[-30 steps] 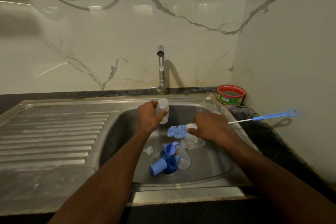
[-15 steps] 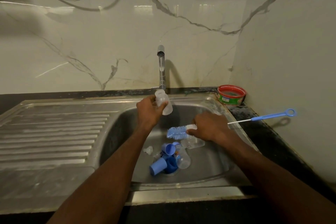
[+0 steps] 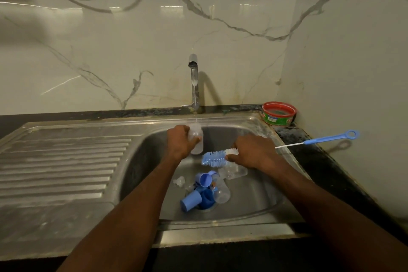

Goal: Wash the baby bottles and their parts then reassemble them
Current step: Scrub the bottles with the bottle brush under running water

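Blue bristles are showing on the brush [image 3: 213, 157], grey veins are running across the cream wall [image 3: 132, 51], and a red rim is ringing the green tub [image 3: 279, 113].

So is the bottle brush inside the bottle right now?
No, the brush is out in the open, gripped by the right hand, beside the bottle that the left hand holds under the tap.

A single head-worn wide-angle view looks forward and down over the sink [image 3: 260, 196], close enough that both forearms enter from the near edge. The tap [image 3: 193, 81] stands centre, far, against the marble wall.
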A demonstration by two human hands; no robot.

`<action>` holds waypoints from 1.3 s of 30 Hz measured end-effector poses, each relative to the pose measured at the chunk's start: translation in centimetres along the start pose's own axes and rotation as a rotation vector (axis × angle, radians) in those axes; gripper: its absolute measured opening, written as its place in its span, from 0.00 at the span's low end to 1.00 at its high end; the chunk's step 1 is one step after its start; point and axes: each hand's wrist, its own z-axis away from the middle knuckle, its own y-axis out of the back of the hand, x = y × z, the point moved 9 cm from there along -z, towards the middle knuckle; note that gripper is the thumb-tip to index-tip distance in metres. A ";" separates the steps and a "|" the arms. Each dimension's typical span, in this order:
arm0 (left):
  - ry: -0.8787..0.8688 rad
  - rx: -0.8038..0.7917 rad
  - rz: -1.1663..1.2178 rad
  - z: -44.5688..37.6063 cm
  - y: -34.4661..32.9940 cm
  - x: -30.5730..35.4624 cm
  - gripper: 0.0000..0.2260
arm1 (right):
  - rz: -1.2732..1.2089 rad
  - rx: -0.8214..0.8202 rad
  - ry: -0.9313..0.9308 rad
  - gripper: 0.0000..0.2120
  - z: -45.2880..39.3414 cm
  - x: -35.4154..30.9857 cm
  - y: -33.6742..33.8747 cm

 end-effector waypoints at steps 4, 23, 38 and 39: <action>-0.041 0.061 0.172 0.1 0.8 0.7 0.23 | -0.008 -0.016 0.006 0.21 -0.2 0.0 -0.2; -0.688 -0.466 -1.112 0.5 -4.2 5.9 0.28 | 0.016 -0.044 0.000 0.21 0.1 1.5 -0.8; -0.438 -0.289 -0.474 -2.6 3.5 6.0 0.29 | 0.046 0.009 0.016 0.22 0.2 1.4 0.4; -0.435 -0.211 -0.385 -2.6 4.8 6.3 0.28 | 0.043 0.030 0.018 0.22 0.1 1.3 0.6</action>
